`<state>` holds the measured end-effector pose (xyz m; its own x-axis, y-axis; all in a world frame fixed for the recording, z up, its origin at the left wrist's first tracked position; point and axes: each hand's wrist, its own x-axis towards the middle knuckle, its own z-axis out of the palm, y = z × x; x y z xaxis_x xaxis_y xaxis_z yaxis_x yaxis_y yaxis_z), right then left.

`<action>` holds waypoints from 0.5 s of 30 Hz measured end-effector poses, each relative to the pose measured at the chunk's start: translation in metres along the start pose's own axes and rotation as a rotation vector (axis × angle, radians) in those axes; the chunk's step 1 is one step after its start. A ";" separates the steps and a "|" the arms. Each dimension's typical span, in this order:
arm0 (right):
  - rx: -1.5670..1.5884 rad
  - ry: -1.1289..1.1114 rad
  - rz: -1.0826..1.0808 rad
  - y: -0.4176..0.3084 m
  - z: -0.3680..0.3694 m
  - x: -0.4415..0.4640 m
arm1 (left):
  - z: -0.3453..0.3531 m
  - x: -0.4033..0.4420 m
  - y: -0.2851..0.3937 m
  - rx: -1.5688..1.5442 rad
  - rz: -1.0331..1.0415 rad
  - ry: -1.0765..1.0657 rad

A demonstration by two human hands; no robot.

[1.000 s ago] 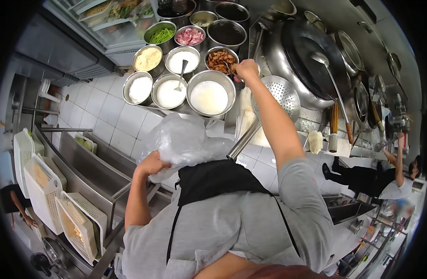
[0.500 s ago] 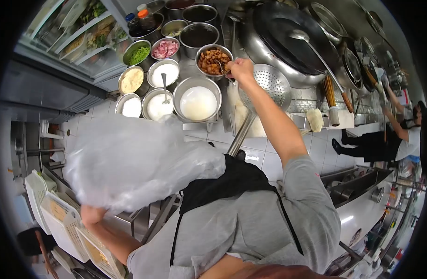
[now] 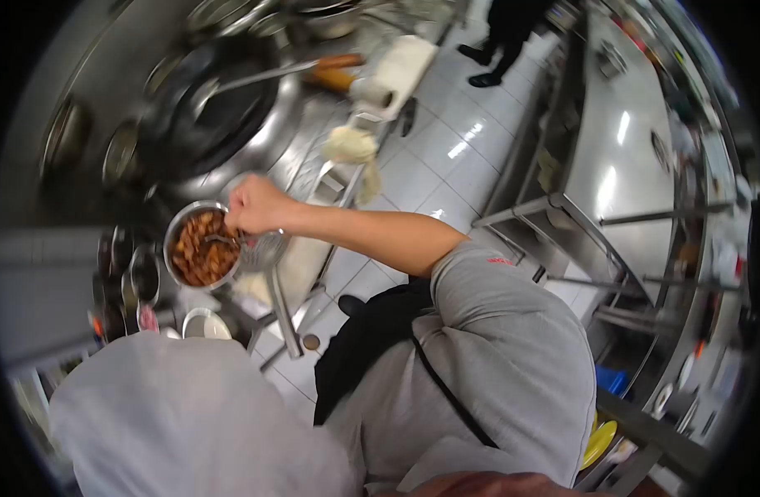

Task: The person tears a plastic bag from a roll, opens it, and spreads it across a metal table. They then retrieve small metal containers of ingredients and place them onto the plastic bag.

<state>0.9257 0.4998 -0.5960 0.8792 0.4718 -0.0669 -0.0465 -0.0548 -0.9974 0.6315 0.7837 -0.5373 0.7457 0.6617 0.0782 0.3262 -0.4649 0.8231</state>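
My right hand [image 3: 260,204] is closed at the rim of a round metal pot [image 3: 169,248], its fingers partly hidden from view. Browned chunks of food [image 3: 204,257] fill the pot, and a spoon lies among them with its handle towards my fingers. Just right of the pot is a perforated skimmer [image 3: 264,251], its long handle pointing down. A large whitish plastic bag [image 3: 189,414] covers the lower left, and my left hand cannot be seen.
A big black wok [image 3: 206,124] with a ladle [image 3: 260,77] in it sits at upper left. Several other pots stand left of the held pot. A crumpled cloth [image 3: 349,145] lies on the counter edge. Another person's legs [image 3: 504,41] show at the top; a steel table [image 3: 616,149] is at right.
My view has swung to the right. The pot of browned chunks now looks raised and apart from the other pots, with my right hand at its rim. My left hand has left the view.
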 end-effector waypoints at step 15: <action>0.042 1.213 0.136 0.086 -0.454 -0.276 | 0.396 0.091 0.294 -0.378 0.510 -0.517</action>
<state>0.8944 -0.0342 -0.6517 0.7372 -0.6640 -0.1248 -0.1677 -0.0008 -0.9858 1.0255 0.4748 -0.5111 0.9533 0.0242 0.3012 -0.2748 -0.3450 0.8975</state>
